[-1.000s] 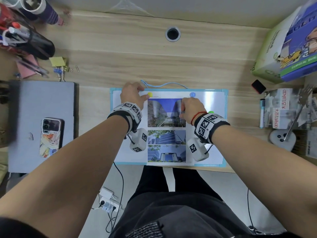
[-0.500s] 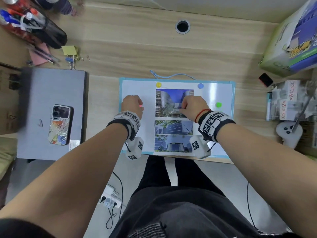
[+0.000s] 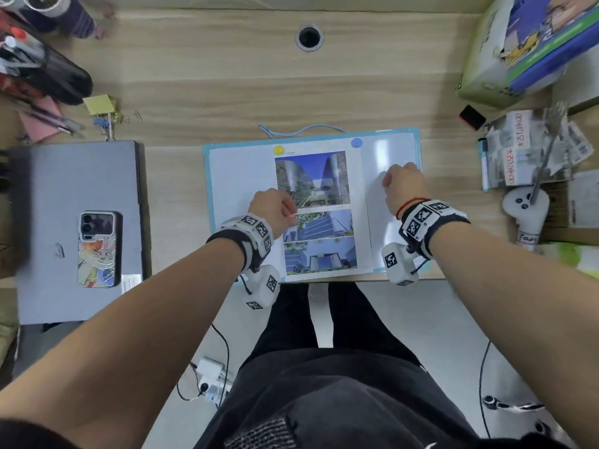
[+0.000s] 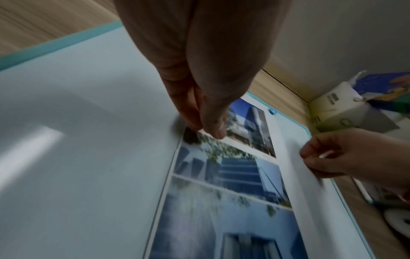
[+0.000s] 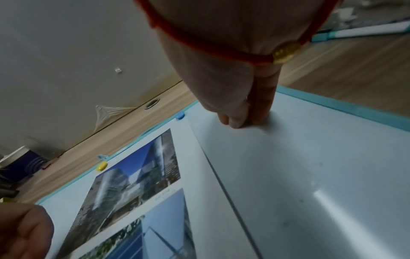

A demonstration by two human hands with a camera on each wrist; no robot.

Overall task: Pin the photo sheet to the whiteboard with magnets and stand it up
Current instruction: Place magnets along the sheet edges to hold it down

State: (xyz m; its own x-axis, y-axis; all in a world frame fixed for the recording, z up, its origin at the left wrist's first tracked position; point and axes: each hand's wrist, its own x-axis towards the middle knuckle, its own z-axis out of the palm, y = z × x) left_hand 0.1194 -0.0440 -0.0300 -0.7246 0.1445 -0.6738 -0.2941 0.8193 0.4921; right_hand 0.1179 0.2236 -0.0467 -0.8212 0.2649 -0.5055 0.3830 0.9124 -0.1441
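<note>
The teal-framed whiteboard (image 3: 240, 176) lies flat at the desk's front edge. The photo sheet (image 3: 319, 202) lies on it, with a yellow magnet (image 3: 278, 150) on its top left corner and a blue magnet (image 3: 356, 142) on its top right. My left hand (image 3: 290, 215) pinches a small red magnet at the sheet's left edge, halfway down. My right hand (image 3: 389, 181) has its fingertips pinched together on the bare board right of the sheet, where the green magnet sat. Those fingers hide the green magnet. The right wrist view shows the right hand (image 5: 239, 121) touching the board.
A closed grey laptop (image 3: 77, 228) with a phone (image 3: 99, 249) on it lies left of the board. A marker (image 3: 484, 163), a black eraser (image 3: 472, 117) and a printed box (image 3: 525, 47) sit to the right. A pencil case (image 3: 42, 69) is at the far left.
My left hand came down from the yellow magnet to the sheet's left edge, carrying a red magnet. My right hand left the sheet and went right onto the green magnet's spot.
</note>
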